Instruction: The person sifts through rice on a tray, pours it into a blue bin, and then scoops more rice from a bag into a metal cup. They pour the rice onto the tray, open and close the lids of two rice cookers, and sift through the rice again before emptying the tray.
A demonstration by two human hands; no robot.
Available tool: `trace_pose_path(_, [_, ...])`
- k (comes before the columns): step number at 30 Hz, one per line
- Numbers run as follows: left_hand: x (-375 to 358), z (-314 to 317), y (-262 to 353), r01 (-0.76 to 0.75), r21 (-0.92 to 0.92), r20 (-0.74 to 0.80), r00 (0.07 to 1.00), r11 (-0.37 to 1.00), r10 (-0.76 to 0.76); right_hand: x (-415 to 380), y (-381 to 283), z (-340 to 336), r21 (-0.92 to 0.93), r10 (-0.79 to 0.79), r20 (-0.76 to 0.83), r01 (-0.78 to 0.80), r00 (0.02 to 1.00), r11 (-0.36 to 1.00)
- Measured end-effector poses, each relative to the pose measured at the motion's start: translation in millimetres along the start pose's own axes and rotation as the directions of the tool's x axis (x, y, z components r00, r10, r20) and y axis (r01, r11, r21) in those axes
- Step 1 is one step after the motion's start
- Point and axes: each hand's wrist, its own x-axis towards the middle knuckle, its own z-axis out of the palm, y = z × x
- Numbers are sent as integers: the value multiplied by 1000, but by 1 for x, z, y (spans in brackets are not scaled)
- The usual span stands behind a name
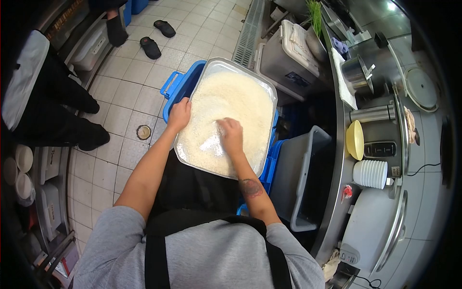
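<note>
A large steel tray [208,66] full of white rice [236,96] rests on top of a blue crate [180,86] in front of me. My left hand [179,114] grips the tray's left rim. My right hand [230,135] is down in the rice near the tray's middle, fingers curled into the grains.
A grey bin [301,178] stands right of the tray. The counter at right carries a yellow bowl [355,139], stacked white bowls [370,173], rice cookers [385,144] and a steel pot [356,72]. Another person in black [53,106] stands at left. Black slippers [150,47] lie on the tiled floor.
</note>
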Motion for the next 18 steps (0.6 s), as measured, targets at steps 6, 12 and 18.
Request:
trace_pose_path(6, [0,-2,2,25,19,12,1000,999,-26,17,10,-13,121,373,-52,-365,926,923])
trace_pose_path(12, [0,1,-4,-6,5,2,1000,1000,6,15,-8,-36,541,374,353,-513,858,667])
trace_pose_path(18, [1,0,-2,19,27,15,1000,999,-20,-1,10,-59,567,476,245,-523,844,636])
